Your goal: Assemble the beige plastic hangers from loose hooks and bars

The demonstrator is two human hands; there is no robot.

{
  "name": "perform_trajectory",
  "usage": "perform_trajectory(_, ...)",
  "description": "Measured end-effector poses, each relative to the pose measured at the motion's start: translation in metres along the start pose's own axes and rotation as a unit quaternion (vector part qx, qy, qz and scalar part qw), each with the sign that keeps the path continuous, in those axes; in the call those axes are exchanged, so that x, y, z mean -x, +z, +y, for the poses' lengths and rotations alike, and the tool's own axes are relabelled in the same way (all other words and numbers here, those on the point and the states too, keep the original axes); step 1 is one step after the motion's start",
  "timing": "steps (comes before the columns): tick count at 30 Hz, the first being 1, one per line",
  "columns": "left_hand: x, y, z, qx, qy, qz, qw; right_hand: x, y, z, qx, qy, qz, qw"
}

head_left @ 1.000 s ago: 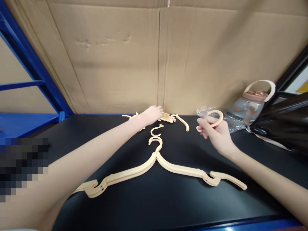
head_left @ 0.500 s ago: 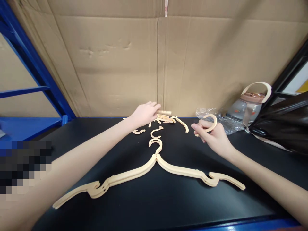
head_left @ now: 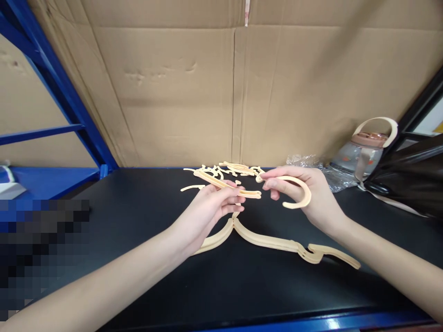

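My left hand (head_left: 211,210) is closed on a long cream wooden hanger arm (head_left: 224,185), held above the black table (head_left: 138,240). Its free end points right, close to my right hand (head_left: 308,198). That hand pinches a cream curved hook piece (head_left: 301,196), whose near tip almost meets the arm's end. Below both hands lies an assembled cream hanger (head_left: 277,242), flat on the table, its middle partly hidden by my left hand. A heap of loose cream hanger parts (head_left: 231,170) sits at the back by the cardboard.
A cardboard wall (head_left: 221,92) closes the back. Blue shelf posts (head_left: 62,92) rise at the left. At the right stand a clear bottle with a pink lid (head_left: 360,152), crumpled clear plastic (head_left: 304,161) and a black bag (head_left: 408,180). The table's blue front edge (head_left: 311,323) runs below.
My left hand lifted a hanger arm from the back heap and drew it toward me. My right hand moved left with the hook piece, so both parts now nearly meet above the assembled hanger.
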State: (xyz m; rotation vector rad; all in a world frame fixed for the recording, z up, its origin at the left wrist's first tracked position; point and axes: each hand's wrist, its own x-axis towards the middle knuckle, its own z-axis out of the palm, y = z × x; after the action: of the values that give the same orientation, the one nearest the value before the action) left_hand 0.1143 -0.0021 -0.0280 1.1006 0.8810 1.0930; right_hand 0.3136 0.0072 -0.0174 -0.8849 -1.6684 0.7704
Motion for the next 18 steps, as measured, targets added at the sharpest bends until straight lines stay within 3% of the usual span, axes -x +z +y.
perform_trajectory(3,-0.001,0.001,-0.005,0.014,0.013,0.006,1.0,0.005,0.003,0.003,0.002,-0.014,0.009,1.0)
perform_trajectory(6,-0.003,-0.001,-0.009,0.012,0.013,-0.004,1.0,0.012,0.004,0.014,0.053,-0.092,0.001,0.994)
perform_trajectory(10,-0.003,-0.008,-0.011,-0.004,0.026,-0.011,1.0,0.022,0.006,0.023,0.172,-0.244,0.007,0.954)
perform_trajectory(13,-0.002,-0.015,-0.012,-0.002,0.032,0.0,0.999,0.024,0.008,0.023,0.227,-0.311,0.025,0.923)
perform_trajectory(15,-0.002,-0.018,-0.013,0.0,0.034,0.009,0.999,0.024,0.01,0.021,0.221,-0.306,0.018,0.926)
perform_trajectory(18,-0.002,-0.019,-0.014,-0.003,0.029,0.007,1.0,0.023,0.012,0.018,0.149,-0.209,-0.03,0.966)
